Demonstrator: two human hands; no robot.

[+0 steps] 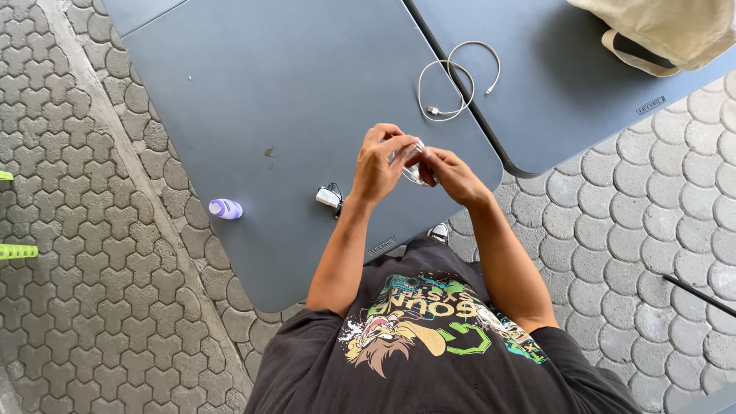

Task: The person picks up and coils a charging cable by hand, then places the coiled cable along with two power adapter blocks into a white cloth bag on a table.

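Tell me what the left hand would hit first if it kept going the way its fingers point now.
The left hand points toward the right hand, so it would meet the small clear item pinched between them, then the right fingers; depth is hard to judge.

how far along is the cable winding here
Nothing looks finished on the grey table yet. In hand: the left hand and right hand together pinch a small looped white cable above the table edge. Left: a second white cable lies loosely coiled and untouched, and a small white charger sits near the left wrist.
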